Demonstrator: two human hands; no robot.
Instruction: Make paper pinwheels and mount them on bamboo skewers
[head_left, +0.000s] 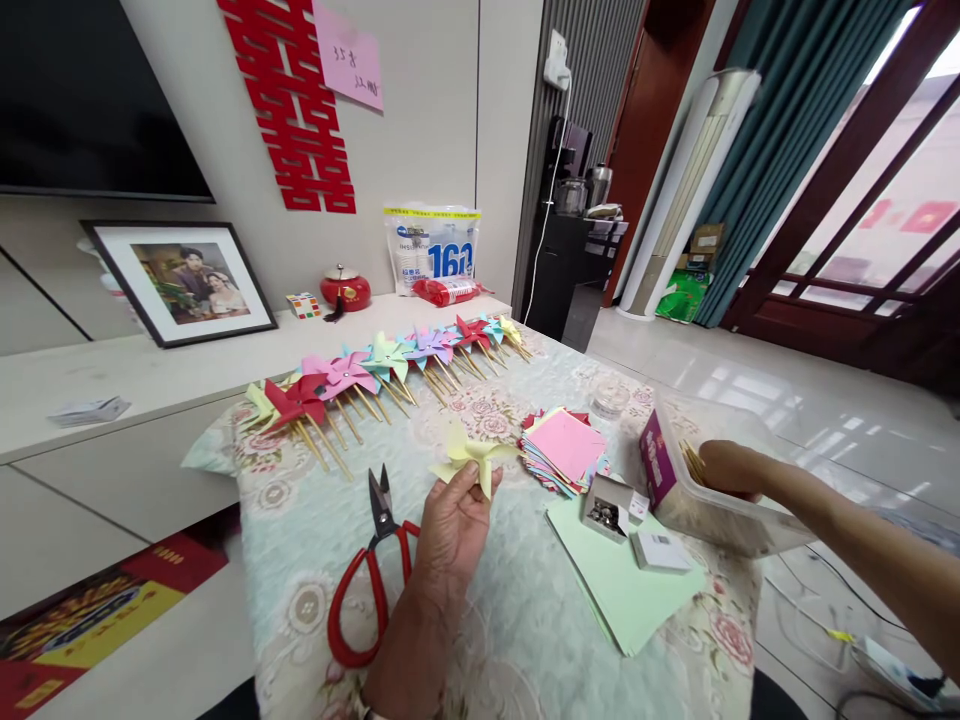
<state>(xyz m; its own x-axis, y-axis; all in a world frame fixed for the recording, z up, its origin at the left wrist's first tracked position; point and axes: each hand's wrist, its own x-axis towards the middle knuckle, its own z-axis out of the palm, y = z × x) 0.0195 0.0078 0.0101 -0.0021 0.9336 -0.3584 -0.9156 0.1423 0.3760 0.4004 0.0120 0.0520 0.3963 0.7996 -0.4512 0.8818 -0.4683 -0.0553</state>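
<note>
My left hand (452, 525) holds up a pale yellow paper pinwheel head (472, 455) pinched between fingers, above the flowered tablecloth (517, 620). My right hand (731, 468) reaches into a clear plastic box (701, 505) lying on its side, where several thin wooden sticks (694, 462) show; its fingers are hidden inside, so I cannot see whether they hold a stick. A stack of coloured paper squares (564, 450) lies between the hands. A small open box of metal pins (607, 507) sits on light green paper sheets (626, 585).
Red-handled scissors (375, 575) lie left of my left hand. A row of several finished pinwheels on sticks (382, 370) runs along the table's far edge. A small round clear dish (609, 398) stands behind the paper stack. A white cabinet (135, 385) lies to the left.
</note>
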